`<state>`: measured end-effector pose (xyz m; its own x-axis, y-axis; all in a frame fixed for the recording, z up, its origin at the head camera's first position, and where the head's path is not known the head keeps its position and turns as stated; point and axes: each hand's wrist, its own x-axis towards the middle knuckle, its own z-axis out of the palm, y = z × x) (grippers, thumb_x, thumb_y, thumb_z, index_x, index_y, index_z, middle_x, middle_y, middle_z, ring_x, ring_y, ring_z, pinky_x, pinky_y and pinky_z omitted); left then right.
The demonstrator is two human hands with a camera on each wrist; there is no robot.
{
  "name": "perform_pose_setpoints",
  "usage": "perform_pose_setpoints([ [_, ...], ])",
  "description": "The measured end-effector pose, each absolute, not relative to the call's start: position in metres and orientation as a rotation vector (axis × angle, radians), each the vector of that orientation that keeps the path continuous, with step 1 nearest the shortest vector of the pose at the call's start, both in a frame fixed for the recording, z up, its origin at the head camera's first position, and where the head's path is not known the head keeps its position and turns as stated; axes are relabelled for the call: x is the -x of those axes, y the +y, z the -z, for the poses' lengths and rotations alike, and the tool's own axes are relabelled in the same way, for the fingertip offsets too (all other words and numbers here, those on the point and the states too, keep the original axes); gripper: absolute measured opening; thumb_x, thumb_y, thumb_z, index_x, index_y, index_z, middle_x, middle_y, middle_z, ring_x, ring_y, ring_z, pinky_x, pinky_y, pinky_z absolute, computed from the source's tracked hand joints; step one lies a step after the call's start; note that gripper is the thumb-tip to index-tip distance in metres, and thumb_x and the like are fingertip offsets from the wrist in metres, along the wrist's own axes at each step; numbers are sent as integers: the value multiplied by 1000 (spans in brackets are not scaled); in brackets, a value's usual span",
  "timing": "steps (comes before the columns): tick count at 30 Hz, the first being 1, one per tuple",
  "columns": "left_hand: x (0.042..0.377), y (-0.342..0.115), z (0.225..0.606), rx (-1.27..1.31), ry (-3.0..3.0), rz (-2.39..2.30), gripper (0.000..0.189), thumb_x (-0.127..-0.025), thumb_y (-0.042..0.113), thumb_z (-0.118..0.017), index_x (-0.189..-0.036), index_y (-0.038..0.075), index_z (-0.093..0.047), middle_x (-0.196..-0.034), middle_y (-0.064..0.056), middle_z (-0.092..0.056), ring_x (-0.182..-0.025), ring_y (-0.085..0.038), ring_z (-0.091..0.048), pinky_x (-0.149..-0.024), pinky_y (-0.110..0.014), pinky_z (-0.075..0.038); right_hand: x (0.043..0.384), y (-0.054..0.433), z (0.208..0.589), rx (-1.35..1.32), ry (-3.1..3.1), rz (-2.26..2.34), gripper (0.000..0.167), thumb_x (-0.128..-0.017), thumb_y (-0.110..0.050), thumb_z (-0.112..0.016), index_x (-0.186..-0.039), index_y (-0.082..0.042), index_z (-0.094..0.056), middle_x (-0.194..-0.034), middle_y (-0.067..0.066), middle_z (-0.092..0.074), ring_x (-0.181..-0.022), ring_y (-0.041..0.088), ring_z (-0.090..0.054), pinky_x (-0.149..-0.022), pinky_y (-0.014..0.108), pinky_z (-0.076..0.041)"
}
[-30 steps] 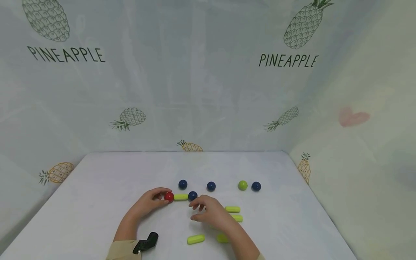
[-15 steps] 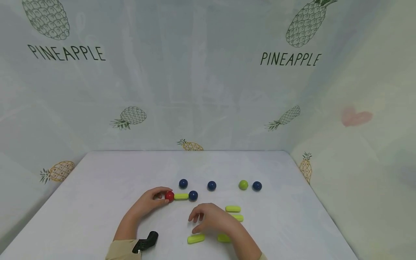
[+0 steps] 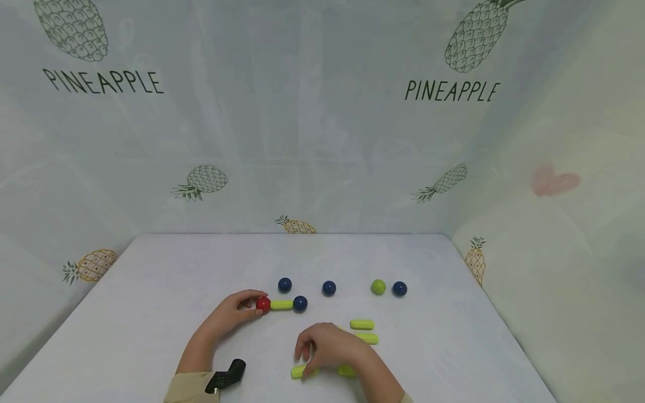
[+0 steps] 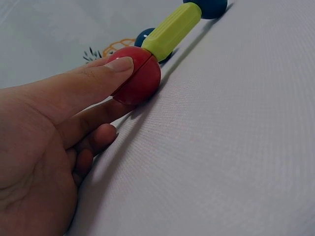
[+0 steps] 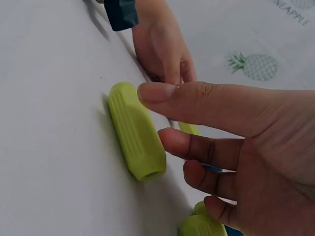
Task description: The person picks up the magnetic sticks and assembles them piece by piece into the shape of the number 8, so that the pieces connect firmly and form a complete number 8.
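My left hand [image 3: 229, 313] pinches a red ball [image 3: 263, 304] between thumb and fingers at the table's left middle. Joined to that ball in a row are a yellow-green ridged rod [image 4: 173, 30] and a blue ball [image 3: 300, 303]. Lower on the table, my right hand [image 3: 327, 344] hovers over a loose yellow-green rod [image 5: 135, 132] lying on the cloth. Its thumb tip overlaps the rod's upper end in the right wrist view, and the index fingertip is right at the rod's side. The fingers are loosely bent and not wrapped round it.
Blue balls [image 3: 329, 288] and a green ball [image 3: 378, 287] lie in a row farther back. More yellow-green rods [image 3: 362, 324] lie beyond and under my right forearm. A black wrist device [image 3: 227, 376] sits at the left cuff. A pineapple-print curtain [image 3: 312, 140] hangs behind the white table [image 3: 453, 347].
My right hand has moved back from beside the joined blue ball, toward me and down to the loose rod. The left hand stays on the red ball.
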<state>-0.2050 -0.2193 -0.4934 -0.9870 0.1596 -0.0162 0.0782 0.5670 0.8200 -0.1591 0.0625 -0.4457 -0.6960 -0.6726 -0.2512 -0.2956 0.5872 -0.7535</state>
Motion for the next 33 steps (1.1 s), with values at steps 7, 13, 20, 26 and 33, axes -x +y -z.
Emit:
perform_pose_setpoints([
  [7,204,-218,492,-185,2701,-1405,36,-83,24,-79,-118,21,-69,-95,0,-57,-90,-20,-49,-76,-36,-42,157,61,446,811,2355,869,24,-69,-16,-89,-79,-25,-69,-70,-12,-57,-68,3,-48,-72,25,-37],
  [13,205,-218,492,-173,2693,-1412,36,-83,24,-79,-118,21,-69,-95,0,-57,-90,-19,-49,-76,-35,-42,157,61,444,854,2383,814,24,-69,-17,-88,-78,-27,-69,-69,-14,-56,-66,1,-48,-82,29,-31],
  [20,204,-217,491,-149,2694,-1407,36,-83,24,-79,-117,22,-70,-95,0,-58,-90,-19,-49,-76,-36,-42,156,60,445,865,2385,805,24,-70,-15,-88,-78,-27,-68,-67,-14,-54,-64,0,-48,-82,31,-29],
  [26,205,-216,491,-157,2667,-1445,30,-87,17,-74,-117,21,-70,-100,0,-60,-90,-19,-51,-79,-36,-43,155,60,443,802,2393,838,23,-71,-16,-87,-79,-28,-68,-69,-13,-56,-68,3,-48,-82,32,-31],
  [33,205,-218,492,-168,2643,-1470,27,-91,14,-68,-117,20,-70,-114,0,-63,-98,-18,-54,-89,-41,-43,161,59,448,760,2369,992,24,-73,-12,-86,-83,-27,-70,-73,-10,-58,-69,5,-50,-68,24,-42],
])
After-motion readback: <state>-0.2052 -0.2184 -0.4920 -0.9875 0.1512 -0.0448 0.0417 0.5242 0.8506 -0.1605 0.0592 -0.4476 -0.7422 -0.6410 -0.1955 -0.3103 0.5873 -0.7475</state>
